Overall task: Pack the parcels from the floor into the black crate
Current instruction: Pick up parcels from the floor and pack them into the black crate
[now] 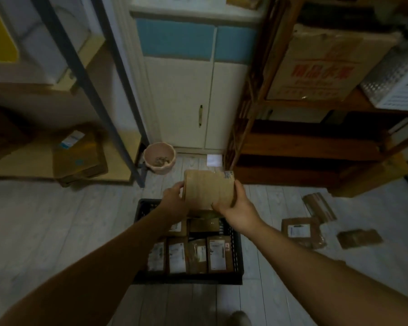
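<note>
Parcels [193,255] upright in black crate [238,260], hands holding brown parcel [209,189] above

Standing against the far wall, a cream cabinet [193,100] with blue upper panels and one slim vertical handle; sitting on the pale plank floor [45,227] just left of its base, a pink pot [159,157] holding brownish bits; lying near its foot, a white paper slip [214,160]; rising on the right, a dark wooden shelf unit [299,147] bearing a big carton with red print [325,64] beside a white slatted basket [403,90]; leaning across the left, a dark metal rack post [85,81].
</note>
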Tool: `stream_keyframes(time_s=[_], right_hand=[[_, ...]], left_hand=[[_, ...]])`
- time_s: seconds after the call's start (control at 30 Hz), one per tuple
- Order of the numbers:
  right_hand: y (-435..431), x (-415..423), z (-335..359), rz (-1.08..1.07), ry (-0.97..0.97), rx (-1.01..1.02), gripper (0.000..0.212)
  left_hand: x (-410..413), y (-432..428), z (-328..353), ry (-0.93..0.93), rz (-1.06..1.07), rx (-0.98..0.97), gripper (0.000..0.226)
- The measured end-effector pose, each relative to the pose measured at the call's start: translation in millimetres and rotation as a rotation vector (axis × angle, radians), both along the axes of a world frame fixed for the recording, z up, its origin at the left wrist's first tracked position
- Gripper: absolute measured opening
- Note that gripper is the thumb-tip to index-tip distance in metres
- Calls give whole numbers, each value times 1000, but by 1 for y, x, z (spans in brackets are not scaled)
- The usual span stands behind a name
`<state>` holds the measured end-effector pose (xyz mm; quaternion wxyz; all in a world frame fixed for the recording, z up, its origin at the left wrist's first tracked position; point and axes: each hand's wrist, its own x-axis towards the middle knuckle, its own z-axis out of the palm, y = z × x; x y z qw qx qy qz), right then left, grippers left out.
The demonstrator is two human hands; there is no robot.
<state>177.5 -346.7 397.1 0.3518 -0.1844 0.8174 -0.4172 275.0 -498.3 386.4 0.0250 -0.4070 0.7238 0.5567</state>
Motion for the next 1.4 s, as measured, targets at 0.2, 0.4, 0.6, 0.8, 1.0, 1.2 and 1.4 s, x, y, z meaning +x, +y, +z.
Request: stream_keyframes(time_s=[0.2,0.4,0.6,0.8,1.0,1.2,1.4], right_hand=[[-12,-3,-143,43,-6,31,102],[-11,-22,-319,60,8,5,89],[-15,-35,-456,54,15,4,99],[-34,-59,-510,23,62,-30,85],[-29,-62,-516,25,86,22,81],[-12,-63,-511,43,224,114,69],[-19,-60,-515,156,234,221,79]], left_hand=[[2,-2,-124,81,-70,-7,61],[-11,9,-287,0,-131,-189,59],[-28,-2,-408,-207,-364,-282,66],[-49,-20,-468,-258,-475,-529,69],[-51,-26,-486,-237,-488,-519,77],[-54,-18,-493,-283,-549,-611,69],[-52,-32,-496,-317,-617,-672,73]])
